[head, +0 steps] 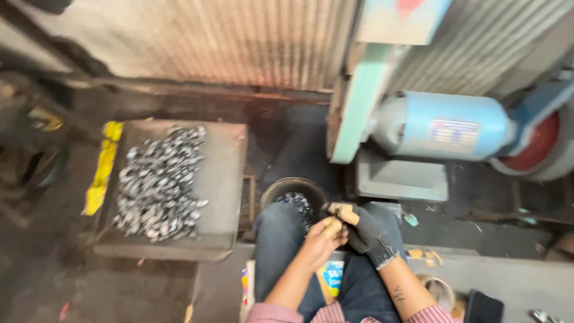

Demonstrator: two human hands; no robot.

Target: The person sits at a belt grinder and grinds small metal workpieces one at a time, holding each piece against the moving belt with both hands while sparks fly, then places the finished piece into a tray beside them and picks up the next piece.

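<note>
My left hand [323, 237] is bare and my right hand [362, 232] wears a dark knitted glove. They meet over my knees, fingers curled together around a small tan piece [342, 212]. The picture is blurred, so I cannot make out what the piece is. Just beyond the hands, between my legs, stands a round dark bucket [286, 184] holding small shiny metal parts. To the left a flat grey tray [226, 179] carries a heap of several similar silvery metal parts [158, 184].
A blue electric motor [443, 125] with a red wheel [540, 143] sits at the right on a grey base [399, 179]. A yellow strip [103, 168] lies left of the tray. A corrugated wall [227, 42] runs behind. Small scraps lie on the ledge [502, 275] at my right.
</note>
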